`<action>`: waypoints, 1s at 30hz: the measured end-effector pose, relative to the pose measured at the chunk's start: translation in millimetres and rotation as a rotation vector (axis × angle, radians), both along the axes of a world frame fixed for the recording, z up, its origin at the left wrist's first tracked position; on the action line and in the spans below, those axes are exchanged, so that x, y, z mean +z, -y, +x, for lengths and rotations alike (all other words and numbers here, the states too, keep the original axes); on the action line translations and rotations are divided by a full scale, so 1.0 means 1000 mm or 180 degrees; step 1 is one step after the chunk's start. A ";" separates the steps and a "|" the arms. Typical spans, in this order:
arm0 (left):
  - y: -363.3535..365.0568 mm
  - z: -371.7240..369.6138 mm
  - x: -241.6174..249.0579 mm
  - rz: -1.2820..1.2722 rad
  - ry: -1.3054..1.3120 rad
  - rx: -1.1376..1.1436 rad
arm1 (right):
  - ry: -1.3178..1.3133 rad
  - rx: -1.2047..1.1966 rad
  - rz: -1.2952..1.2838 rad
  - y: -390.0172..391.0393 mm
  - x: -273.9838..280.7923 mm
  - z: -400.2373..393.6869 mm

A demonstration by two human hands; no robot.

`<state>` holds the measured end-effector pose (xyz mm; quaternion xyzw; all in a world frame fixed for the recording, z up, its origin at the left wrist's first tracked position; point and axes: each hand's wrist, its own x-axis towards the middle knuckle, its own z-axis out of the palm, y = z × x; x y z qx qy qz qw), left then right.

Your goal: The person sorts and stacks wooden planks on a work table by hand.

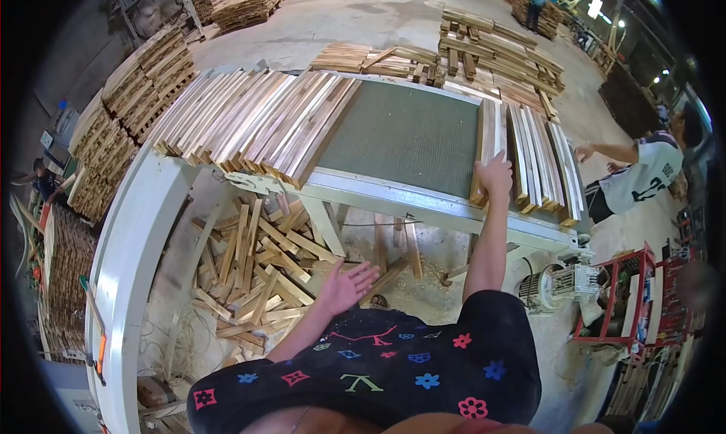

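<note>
My right hand (pixel 495 175) is at the near end of a small group of wooden strips (pixel 493 127) on the right part of the green conveyor belt (pixel 404 135), its fingers closed over them. More wooden slats (pixel 538 161) lie side by side just right of that hand. My left hand (pixel 349 286) hangs in front of the machine, palm up with fingers stretched out, holding nothing. To the left on the belt, a long row of slats (pixel 257 124) stands close together, their ends facing me.
Below the machine's white frame (pixel 393 192) lies a heap of loose wood offcuts (pixel 257 260). Stacked lumber (pixel 499 52) stands behind the belt, with taller stacks (pixel 147 82) at left. A co-worker (pixel 643 169) reaches in at right. A motor (pixel 560 283) and red rack (pixel 616 298) stand below.
</note>
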<state>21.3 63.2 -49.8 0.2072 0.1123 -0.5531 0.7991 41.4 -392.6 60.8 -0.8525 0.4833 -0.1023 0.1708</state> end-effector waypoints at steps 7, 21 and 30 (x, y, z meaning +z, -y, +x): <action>0.072 -0.012 -0.010 -0.0199 0.0394 -0.0852 | 0.0381 0.0886 0.0104 -0.193 0.007 -0.084; 0.027 -0.024 0.002 -0.0188 0.0170 -0.0586 | 0.2783 0.0954 0.3760 -0.262 -0.059 -0.087; 0.020 -0.032 -0.023 0.0204 0.0383 -0.0583 | 0.2627 0.1016 0.3516 -0.260 -0.068 -0.087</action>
